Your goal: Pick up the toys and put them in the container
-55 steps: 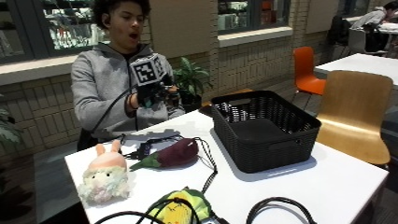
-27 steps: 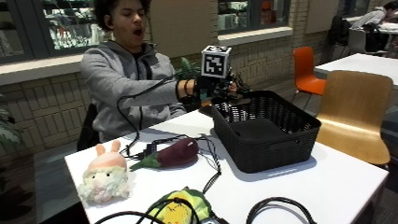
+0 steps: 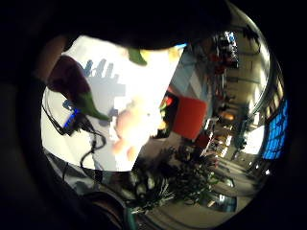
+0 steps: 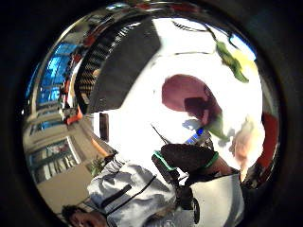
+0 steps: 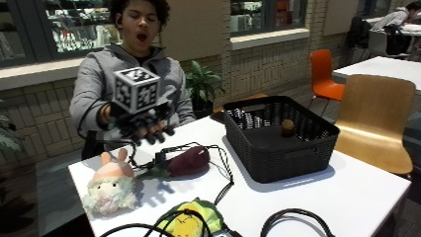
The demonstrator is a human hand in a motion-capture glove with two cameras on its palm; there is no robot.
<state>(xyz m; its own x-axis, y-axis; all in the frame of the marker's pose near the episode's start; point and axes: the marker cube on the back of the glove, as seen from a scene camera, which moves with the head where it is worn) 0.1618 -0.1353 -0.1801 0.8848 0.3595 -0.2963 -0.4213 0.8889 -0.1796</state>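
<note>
A black woven basket (image 5: 279, 143) is seen on the white table (image 5: 358, 190), and it is taken here as the landmark. Inside it, near its far wall, 1 small brown toy (image 5: 287, 127) is stood on the basket floor.

The gloved right hand (image 5: 141, 126) is held in the air above the table edge nearest the seated person, well apart from the basket on the side away from the wooden chair (image 5: 375, 116). Its fingers (image 5: 146, 137) are spread and pointed downward, only slightly bent, and nothing is held in them.

An eggplant toy (image 5: 186, 161), purple with a green stem, is laid on the table beside the basket, on the same side as the hand and below it; black cables (image 5: 220, 163) are looped around it. Farther from the basket, past the eggplant, a plush rabbit (image 5: 110, 183) with pink ears is stood upright near the table corner. A yellow and green corn toy (image 5: 188, 222) is laid at the table edge nearest the camera, diagonally away from the basket's near corner, with a cable draped over it.

In the thumb-side palm view the basket (image 4: 120, 61) is shown beyond the eggplant (image 4: 187, 97), with the corn (image 4: 232, 59) and rabbit (image 4: 248, 139) at the table's rim. In the little-finger-side view the eggplant (image 3: 72, 84) and rabbit (image 3: 129, 127) are seen on the white tabletop.
</note>
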